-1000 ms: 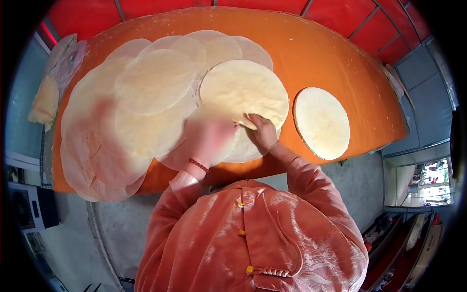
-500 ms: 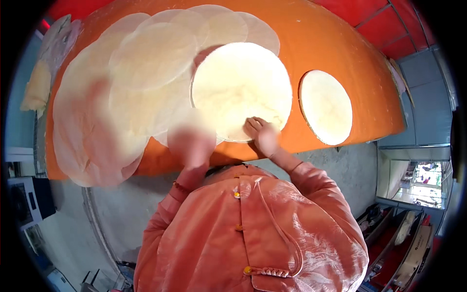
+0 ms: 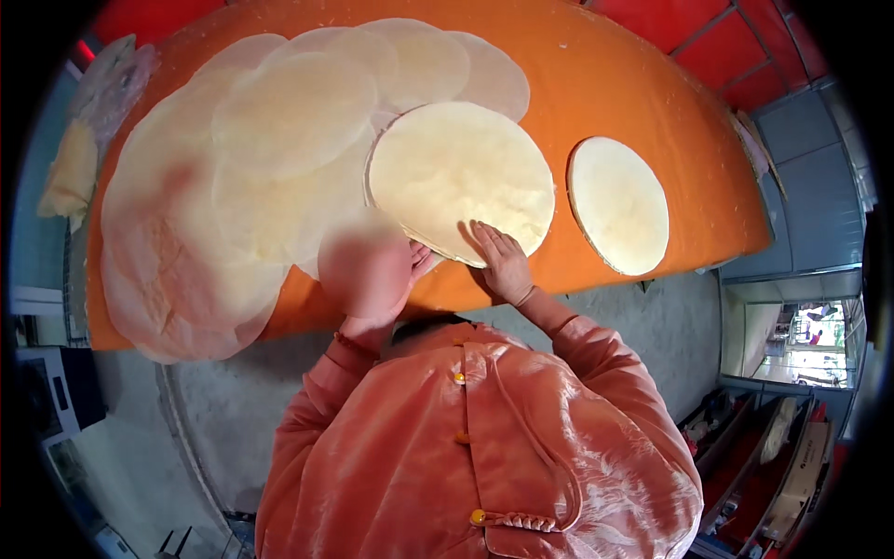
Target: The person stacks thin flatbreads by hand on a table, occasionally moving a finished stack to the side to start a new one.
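Note:
A thick stack of thin round flatbreads, pale yellow, lies at the middle of the table near its front edge. My right hand rests on the stack's front rim with its fingers stretched out over the top sheet. At the front left rim is my left hand, partly hidden by a blur; its visible fingers are straight and touch the edge of the stack. Neither hand grips anything. To the left, several thin, almost see-through flatbread sheets overlap one another, reaching under or behind the stack.
A smaller-looking round stack of flatbreads sits to the right on the orange tablecloth. Clear plastic bags hang at the far left edge. On the floor at lower right stand open boxes. A dark-fronted appliance is at left.
The stack's top looks smoother and its outline has flattened at the front. My right hand's fingers have straightened, and my left hand's fingers now show against the rim.

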Available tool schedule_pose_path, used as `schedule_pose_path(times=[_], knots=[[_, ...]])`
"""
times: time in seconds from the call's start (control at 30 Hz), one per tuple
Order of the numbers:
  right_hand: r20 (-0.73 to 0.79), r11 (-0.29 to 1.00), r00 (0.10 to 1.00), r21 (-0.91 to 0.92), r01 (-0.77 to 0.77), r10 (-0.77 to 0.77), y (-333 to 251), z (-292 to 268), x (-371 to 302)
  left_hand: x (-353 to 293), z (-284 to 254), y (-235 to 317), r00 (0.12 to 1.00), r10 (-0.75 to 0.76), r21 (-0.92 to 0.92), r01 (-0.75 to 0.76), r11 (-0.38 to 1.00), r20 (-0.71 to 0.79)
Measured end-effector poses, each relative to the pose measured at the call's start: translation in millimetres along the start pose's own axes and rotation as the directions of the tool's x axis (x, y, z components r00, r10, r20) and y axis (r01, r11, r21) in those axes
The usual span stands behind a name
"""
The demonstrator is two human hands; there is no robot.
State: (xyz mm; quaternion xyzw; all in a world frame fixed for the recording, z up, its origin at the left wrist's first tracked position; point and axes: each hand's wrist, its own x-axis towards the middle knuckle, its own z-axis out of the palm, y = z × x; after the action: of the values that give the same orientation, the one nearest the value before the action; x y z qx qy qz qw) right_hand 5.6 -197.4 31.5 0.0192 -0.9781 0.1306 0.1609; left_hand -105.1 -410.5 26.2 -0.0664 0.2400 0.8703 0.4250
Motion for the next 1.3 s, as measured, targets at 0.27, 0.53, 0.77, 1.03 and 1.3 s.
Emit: schedule_pose_path(times=[0.27,0.53,0.77,1.03,1.3], knots=[[0.07,0.988,0.993,-0.128,-0.089,0.099,27,-87,81,24,-64,28,0.911,0.38,0.798,-0.345,0.494,0.159],[0.394,1.0,0.919,0.009,0.01,-0.013,-20,-112,12,-7,-70,26,0.96,0.237,0.409,-0.158,0.899,-0.151],[0.416,0.996,0.907,-0.02,0.081,-0.066,73,-174,163,-41,-27,56,0.947,0.241,0.2,-0.199,0.959,-0.214],[0.007,0.969,0.986,-0.185,0.166,-0.167,26,-300,381,-20,-35,139,0.828,0.457,0.116,-0.445,0.888,-0.324],[-0.307,0.929,0.878,-0.095,0.357,-0.368,-41,16,379,60,-83,188,0.761,0.481,0.059,-0.51,0.858,-0.435]])
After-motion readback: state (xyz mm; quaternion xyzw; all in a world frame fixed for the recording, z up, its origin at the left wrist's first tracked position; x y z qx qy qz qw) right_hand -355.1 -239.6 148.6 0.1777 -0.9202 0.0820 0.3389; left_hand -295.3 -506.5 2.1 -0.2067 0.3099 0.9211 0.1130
